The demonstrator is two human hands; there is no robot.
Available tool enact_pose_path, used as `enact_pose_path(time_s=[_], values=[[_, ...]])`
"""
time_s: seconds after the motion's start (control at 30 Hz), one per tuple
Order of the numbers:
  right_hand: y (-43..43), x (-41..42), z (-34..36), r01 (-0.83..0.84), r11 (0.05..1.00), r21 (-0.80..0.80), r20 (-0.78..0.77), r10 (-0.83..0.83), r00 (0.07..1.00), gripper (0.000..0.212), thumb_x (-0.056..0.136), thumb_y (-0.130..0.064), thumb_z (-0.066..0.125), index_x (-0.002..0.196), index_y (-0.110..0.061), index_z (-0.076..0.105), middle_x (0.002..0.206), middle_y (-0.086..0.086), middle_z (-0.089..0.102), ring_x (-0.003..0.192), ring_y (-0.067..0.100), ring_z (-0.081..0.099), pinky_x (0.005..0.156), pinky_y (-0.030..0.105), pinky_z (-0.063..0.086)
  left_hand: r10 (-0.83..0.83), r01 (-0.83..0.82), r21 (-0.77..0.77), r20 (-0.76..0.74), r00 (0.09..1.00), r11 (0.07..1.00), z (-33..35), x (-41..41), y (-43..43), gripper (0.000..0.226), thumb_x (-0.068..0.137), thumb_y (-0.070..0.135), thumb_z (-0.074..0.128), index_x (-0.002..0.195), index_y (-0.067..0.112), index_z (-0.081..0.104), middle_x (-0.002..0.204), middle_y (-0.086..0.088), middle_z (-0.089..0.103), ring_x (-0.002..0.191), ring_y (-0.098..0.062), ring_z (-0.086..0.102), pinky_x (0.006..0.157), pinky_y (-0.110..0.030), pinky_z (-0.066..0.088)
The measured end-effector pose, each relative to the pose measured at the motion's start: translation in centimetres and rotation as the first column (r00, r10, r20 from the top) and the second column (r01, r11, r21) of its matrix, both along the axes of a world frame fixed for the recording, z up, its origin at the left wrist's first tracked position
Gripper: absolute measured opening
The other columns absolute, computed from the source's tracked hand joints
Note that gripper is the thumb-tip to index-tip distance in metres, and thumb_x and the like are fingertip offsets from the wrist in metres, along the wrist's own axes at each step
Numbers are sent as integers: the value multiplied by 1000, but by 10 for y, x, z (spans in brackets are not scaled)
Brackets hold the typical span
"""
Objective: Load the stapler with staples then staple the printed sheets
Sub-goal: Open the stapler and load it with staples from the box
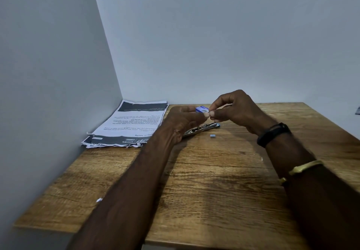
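Observation:
A small blue and white staple box is held above the table between both hands. My left hand grips its left end, and my right hand pinches its right end with thumb and fingertips. Just under the hands the metal stapler lies opened out flat on the wooden table, partly hidden by my left hand. A short piece of staples lies on the wood in front of the stapler. The stack of printed sheets rests at the back left, in the corner.
Grey walls close off the table on the left and at the back. A tiny white scrap lies near the front left, and another speck sits at mid right. A dark object shows at the right edge.

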State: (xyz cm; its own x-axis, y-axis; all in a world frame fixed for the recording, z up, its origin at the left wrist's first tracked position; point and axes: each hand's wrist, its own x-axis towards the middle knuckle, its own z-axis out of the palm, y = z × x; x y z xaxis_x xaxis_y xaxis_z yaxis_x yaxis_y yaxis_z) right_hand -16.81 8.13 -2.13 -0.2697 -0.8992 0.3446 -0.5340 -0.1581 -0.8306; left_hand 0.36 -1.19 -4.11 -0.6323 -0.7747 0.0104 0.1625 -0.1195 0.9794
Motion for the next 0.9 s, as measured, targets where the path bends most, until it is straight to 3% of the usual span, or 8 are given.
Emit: enact_pose_path(time_s=[0.2, 0.37, 0.5, 0.6, 0.7, 0.77, 0.9], values=[[2, 2, 1, -63, 998, 31, 47, 61, 997, 19, 85, 1, 78, 103, -5, 75, 105, 7, 75, 76, 24, 77, 74, 38, 65, -28, 29, -23, 16, 999, 999, 1, 1, 1, 39, 81, -2, 77, 117, -13, 67, 112, -29, 71, 93, -27, 72, 90, -31, 61], [2, 2, 0, -122, 989, 84, 8, 122, 993, 14, 89, -1, 75, 102, -3, 76, 87, 2, 76, 74, 18, 73, 68, 32, 63, -77, 77, 19, 8, 997, 997, 0, 0, 4, 41, 88, -5, 69, 124, -21, 58, 113, -30, 66, 92, -30, 72, 77, -23, 63], [2, 0, 2, -95, 991, 97, -34, 99, 995, 11, 85, -2, 78, 95, -7, 78, 90, 13, 77, 74, 21, 70, 71, 38, 62, -89, 89, 29, 24, 996, 996, 1, -1, 8, 36, 90, -8, 64, 123, -19, 59, 108, -27, 67, 78, -20, 75, 68, -19, 61], [4, -1, 3, -81, 991, 109, -50, 87, 995, 11, 83, -1, 76, 90, -9, 78, 86, 9, 77, 71, 13, 70, 62, 28, 57, -91, 90, 63, 6, 996, 994, 2, -1, 11, 35, 89, -8, 65, 122, -19, 59, 101, -25, 70, 73, -20, 77, 65, -20, 61], [7, -7, 5, -37, 992, 122, -62, 45, 997, 8, 81, -7, 81, 86, -10, 77, 86, 10, 76, 65, 7, 67, 58, 21, 54, -30, 29, 72, 13, 999, 997, 4, -1, 13, 44, 83, -5, 75, 123, -11, 59, 104, -27, 71, 76, -26, 77, 65, -26, 63], [9, -13, 4, 15, 987, 160, -95, 0, 995, 10, 78, -8, 85, 84, -11, 78, 86, 10, 77, 61, 6, 67, 56, 18, 54, 55, -55, -4, 58, 997, 998, 3, -1, 11, 51, 78, 2, 83, 122, -10, 60, 106, -32, 71, 78, -30, 74, 70, -28, 64], [9, -17, 0, 103, 929, 356, -241, -15, 971, 16, 72, -6, 88, 84, -10, 78, 81, 8, 77, 65, 13, 70, 63, 28, 61, 245, -228, -190, 69, 967, 955, -1, 0, 2, 30, 79, 4, 82, 104, -7, 70, 80, -18, 72, 59, -18, 65, 61, -26, 60]])
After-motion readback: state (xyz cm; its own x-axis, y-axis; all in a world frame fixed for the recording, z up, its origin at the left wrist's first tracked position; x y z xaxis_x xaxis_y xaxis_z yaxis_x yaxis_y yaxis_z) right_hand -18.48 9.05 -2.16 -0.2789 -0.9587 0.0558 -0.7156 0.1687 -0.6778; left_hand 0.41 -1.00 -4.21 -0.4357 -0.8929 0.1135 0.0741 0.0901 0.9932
